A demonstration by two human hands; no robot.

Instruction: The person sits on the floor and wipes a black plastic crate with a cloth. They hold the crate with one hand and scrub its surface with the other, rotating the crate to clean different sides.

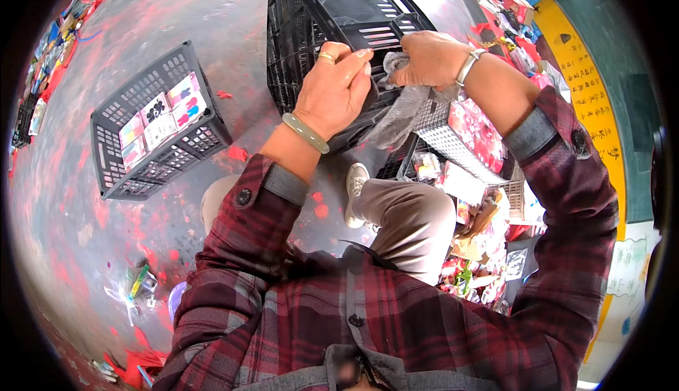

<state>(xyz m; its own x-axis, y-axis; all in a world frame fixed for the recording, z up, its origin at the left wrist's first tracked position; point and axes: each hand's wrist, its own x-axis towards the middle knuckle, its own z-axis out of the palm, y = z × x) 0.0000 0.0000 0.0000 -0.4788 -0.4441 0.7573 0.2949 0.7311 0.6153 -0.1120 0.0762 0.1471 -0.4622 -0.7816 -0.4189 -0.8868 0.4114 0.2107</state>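
A black plastic crate (339, 10) with slotted sides stands on end in front of me. My left hand (332, 90), with a ring and a pale bangle at the wrist, is closed at the crate's near edge. Its fingertips are pressed together, and what they grip, if anything, is hidden. Over the right corner of that edge, my right hand (435, 60) is closed around a crumpled grey cloth (403, 112). The rest of the cloth hangs down beside the crate.
On the floor to the left is another black crate (159, 161) holding several flat packs with coloured shapes. A woven basket (453, 133) of red packets and heaped goods stand by my right leg. Scraps and a plastic bag (134, 285) lie at lower left.
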